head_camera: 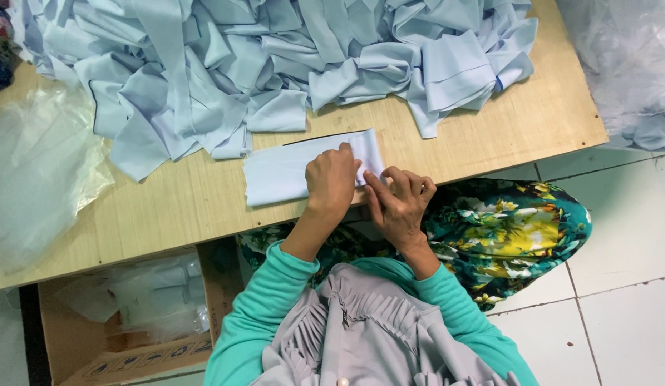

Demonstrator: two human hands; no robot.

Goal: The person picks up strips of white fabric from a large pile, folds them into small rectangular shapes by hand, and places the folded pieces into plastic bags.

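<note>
Where the wooden table [490, 136] meets its front edge, a flat pale blue cloth strip [289, 171] lies lengthwise, and both hands work at its right end. The left hand [332, 180] rests knuckles up on the strip, fingers curled and pressing the cloth down. The right hand [398, 204] sits just beside it at the table edge, fingertips pinching the strip's end fold; how firmly it grips cannot be told.

A cardboard box [82, 350] stands under the table at the left, brown, with a dark printed band along its lower flap. It holds clear plastic bags [154, 293] with pale folded goods inside.

The table is light wood with a visible grain. The floor [618, 286] is of white tiles with dark joints. A large heap of pale blue cloth pieces [275, 64] covers the far half of the table. A clear plastic sheet [39, 171] lies at the left end, and another clear plastic bag [618, 57] sits beyond the right end.
</note>
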